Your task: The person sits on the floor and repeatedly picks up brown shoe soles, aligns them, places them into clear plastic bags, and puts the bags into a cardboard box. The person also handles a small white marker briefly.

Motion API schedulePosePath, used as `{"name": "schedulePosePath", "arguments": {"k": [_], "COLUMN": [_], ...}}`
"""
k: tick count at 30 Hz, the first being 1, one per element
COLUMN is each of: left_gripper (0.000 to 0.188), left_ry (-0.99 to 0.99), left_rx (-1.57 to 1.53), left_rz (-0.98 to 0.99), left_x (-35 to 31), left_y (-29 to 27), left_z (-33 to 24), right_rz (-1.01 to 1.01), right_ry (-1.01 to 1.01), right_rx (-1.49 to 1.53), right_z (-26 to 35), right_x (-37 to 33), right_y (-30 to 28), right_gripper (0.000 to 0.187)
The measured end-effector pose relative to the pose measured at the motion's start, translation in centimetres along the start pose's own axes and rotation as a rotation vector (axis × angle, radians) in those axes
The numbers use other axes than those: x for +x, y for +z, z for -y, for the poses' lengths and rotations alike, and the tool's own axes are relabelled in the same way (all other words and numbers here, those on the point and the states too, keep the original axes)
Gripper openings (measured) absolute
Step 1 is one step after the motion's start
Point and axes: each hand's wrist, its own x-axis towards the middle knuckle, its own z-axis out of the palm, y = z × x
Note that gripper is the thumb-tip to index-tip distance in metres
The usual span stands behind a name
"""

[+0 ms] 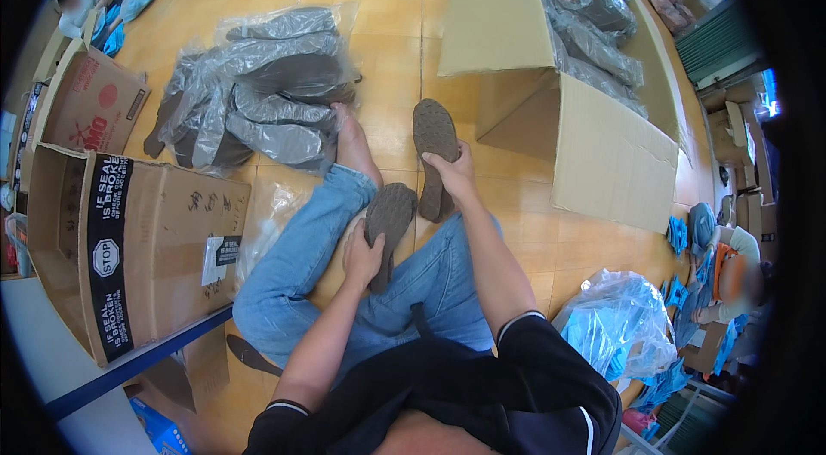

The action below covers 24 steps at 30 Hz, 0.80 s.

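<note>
I am seated on the floor with a dark brown shoe sole in each hand. My left hand is closed round the lower part of one shoe sole, thumb on its textured face. Farther forward and to the right, my right hand grips another shoe sole by its side, thumb on top. Behind each sole part of a further brown piece shows, probably a second sole. In front of my bare foot lies a pile of clear plastic bags filled with similar soles.
A large open carton holding bagged soles stands at front right. Other cartons stand at left. A clear bag of blue items lies at right. Other people sit at far left and right among blue pieces. A loose sole lies by my left thigh.
</note>
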Motion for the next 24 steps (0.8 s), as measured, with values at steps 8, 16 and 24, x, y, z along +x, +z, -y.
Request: {"name": "schedulePosePath", "arguments": {"k": [8, 16, 24], "left_gripper": [0.058, 0.053, 0.051], "left_ry": [0.222, 0.386, 0.426], "left_rx": [-1.087, -1.328, -1.352], "left_rz": [0.197, 0.135, 0.021], "left_x": [-5.2, -12.8, -14.6], "left_y": [-6.9, -10.3, -9.0], "left_z": [-7.9, -14.1, -12.5], "right_rz": [0.509, 0.507, 0.355], "right_ry": [0.135, -0.311, -0.407], "right_rx": [0.543, 0.256, 0.103], "right_z": [12.1, 13.5, 13.9], "right_x": [-13.9, -22.0, -22.6], "right_y": [-3.4, -2.3, -4.7], "right_gripper": [0.067, 0.055, 0.048]}}
